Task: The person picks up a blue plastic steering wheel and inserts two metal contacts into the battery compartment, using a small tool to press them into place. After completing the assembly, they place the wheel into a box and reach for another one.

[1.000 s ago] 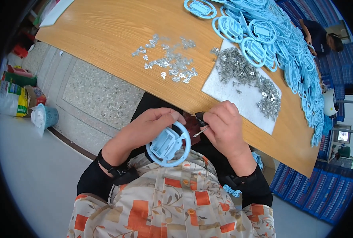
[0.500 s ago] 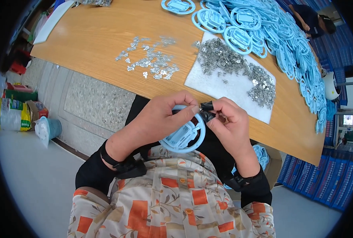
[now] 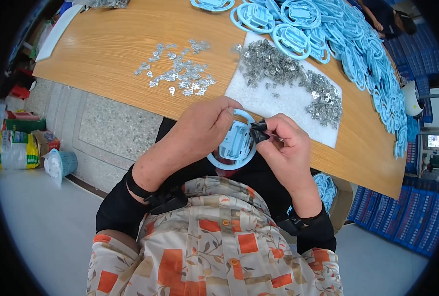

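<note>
A light-blue round plastic part (image 3: 236,140), a ring with a raised frame across its middle, is held just off the table's near edge. My left hand (image 3: 205,122) grips its upper left rim between thumb and fingers. On its right side, my right hand (image 3: 288,148) is pinched, with black tape wrapped round the thumb and forefinger tips. Those taped tips touch the part near the rim; whatever they pinch is too small or hidden. Beyond my hands, small metal clips (image 3: 269,61) are heaped on a white foam sheet (image 3: 279,106). More loose clips (image 3: 182,71) lie scattered to the left.
Many blue plastic parts (image 3: 323,32) are piled along the wooden table's (image 3: 116,49) far right. A cardboard box (image 3: 341,200) with more blue parts stands below the table edge. Blue stacked crates (image 3: 402,217) are at right; a person (image 3: 385,19) is at the far right.
The blue part has turned in my hands, and its framed middle now faces up more fully. My left hand has shifted up along the rim; the right fingertips have moved slightly down.
</note>
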Available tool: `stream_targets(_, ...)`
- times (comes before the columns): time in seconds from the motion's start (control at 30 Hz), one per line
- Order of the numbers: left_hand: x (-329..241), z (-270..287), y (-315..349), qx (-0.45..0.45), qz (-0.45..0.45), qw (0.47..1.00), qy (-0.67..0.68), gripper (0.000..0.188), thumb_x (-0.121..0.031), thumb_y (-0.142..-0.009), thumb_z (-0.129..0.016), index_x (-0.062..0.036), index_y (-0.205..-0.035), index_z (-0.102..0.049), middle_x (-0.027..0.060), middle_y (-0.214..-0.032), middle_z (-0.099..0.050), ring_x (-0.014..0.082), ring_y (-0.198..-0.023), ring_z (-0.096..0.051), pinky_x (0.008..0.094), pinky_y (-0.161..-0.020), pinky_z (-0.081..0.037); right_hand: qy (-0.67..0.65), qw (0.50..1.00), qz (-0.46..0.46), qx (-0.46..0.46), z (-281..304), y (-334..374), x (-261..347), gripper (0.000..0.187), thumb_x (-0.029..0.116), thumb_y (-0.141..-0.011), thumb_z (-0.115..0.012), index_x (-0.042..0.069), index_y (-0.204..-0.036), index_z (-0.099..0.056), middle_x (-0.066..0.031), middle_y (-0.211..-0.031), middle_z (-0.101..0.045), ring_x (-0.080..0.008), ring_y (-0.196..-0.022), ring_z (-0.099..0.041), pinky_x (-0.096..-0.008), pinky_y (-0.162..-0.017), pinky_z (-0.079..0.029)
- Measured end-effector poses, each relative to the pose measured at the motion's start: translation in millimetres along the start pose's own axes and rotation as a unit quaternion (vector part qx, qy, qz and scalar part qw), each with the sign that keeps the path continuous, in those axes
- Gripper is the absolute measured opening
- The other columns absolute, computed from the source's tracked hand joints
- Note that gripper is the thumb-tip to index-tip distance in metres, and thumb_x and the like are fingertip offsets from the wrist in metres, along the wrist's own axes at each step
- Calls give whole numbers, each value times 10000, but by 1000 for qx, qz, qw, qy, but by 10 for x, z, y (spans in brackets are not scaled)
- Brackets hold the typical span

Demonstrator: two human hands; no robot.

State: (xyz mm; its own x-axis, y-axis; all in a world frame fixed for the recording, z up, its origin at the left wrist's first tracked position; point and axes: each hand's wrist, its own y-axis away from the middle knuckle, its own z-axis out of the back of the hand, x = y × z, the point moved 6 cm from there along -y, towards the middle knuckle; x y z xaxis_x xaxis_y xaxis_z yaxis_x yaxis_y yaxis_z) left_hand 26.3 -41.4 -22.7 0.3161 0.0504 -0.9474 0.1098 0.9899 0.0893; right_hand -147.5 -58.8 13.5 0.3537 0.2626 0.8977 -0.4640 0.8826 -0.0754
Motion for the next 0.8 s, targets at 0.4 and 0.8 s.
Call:
stream_targets(0.4, 20, 5, -52, -7, 1, 1000, 1, 292, -118, -1006, -419, 36, -1094, -651, 80, -773, -647, 121, -591, -624, 269, -486, -515, 96, 995, 29, -8, -83, -89, 5, 178, -33, -749, -674, 1, -915, -619, -54, -775, -553, -141, -651, -556, -263, -583, -450)
stream_targets(0.8, -1, -28, -89, -2, -22, 1000, -21, 297, -127, -994, -425, 32, -1096, -654, 95, -738, -646, 147, -565, -624, 309, -516, -500, 293, 936, 193, -33, -242, 29, 255, 263, 10, -682, -723, 33, -918, -608, -111, -836, -566, -300, -765, -600, -387, -640, -503)
